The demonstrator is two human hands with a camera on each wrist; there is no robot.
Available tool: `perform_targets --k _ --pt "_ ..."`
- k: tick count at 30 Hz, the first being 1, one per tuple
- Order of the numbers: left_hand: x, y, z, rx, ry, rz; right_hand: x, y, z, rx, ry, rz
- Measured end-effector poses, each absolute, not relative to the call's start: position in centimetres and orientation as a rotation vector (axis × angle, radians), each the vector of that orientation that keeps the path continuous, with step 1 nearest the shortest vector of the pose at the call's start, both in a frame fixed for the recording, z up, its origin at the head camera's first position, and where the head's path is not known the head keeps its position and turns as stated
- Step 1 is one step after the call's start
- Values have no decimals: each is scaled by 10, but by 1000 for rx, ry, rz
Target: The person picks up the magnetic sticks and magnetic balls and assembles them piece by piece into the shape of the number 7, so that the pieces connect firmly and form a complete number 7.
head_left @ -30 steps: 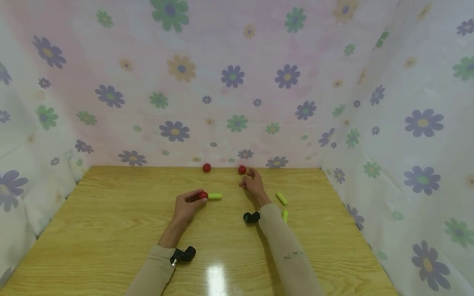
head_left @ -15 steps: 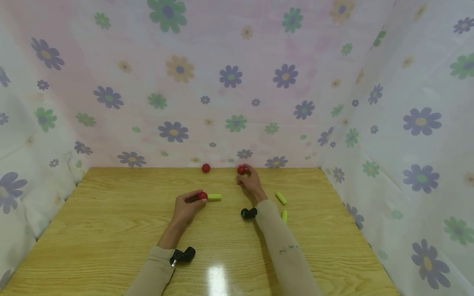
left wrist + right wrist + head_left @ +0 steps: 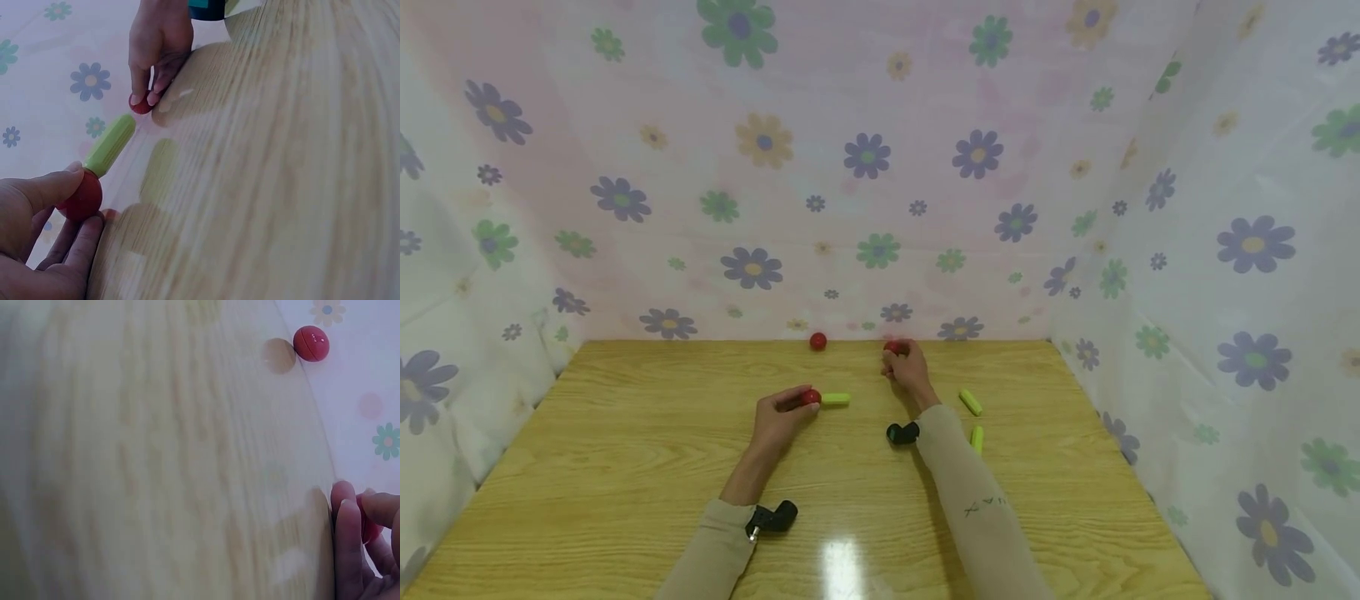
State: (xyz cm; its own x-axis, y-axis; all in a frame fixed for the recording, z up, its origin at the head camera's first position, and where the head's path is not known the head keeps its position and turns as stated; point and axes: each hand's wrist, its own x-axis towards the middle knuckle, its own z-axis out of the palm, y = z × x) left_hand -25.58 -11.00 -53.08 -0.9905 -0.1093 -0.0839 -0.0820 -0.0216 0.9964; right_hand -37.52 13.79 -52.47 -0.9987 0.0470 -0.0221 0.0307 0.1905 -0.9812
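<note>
With thumb and fingers my left hand (image 3: 777, 418) grips a red ball (image 3: 85, 199) low over the table. A yellow-green stick (image 3: 836, 399) juts out from that ball toward the right, its end against the ball. Near the table's back edge my right hand (image 3: 911, 370) pinches a second red ball (image 3: 892, 347), partly covered by the fingers. In the right wrist view the fingers (image 3: 348, 540) curl about this ball. A third red ball (image 3: 817, 342) lies at the back edge, left of the right hand, untouched.
Two more yellow-green sticks lie right of the right forearm: one slanted stick (image 3: 971, 402) and a nearer stick (image 3: 977, 440), partly behind the sleeve. The wooden table (image 3: 625, 467) meets a flowered cloth (image 3: 820, 100) at its back edge. Similar cloth hangs at both sides.
My right hand has moved slightly left and its fingers have closed round the red ball at the back edge. The left hand, with its ball and stick, has stayed in place.
</note>
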Motion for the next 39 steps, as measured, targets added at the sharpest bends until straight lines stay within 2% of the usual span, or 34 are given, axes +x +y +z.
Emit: perform_targets --k 12,24,33,39 --pt "-253 -110 -527 215 -2179 -2247 -359 142 -520 113 -2429 2049" --pt "-255 -108 -530 236 -2183 -2225 -346 138 -524 2 -2305 2238" --pt "-255 -107 -530 244 -2167 -2224 -327 138 -526 14 -2391 2102" --pt "-255 -108 -529 238 -2171 -2218 -317 140 -527 18 -2382 2168"
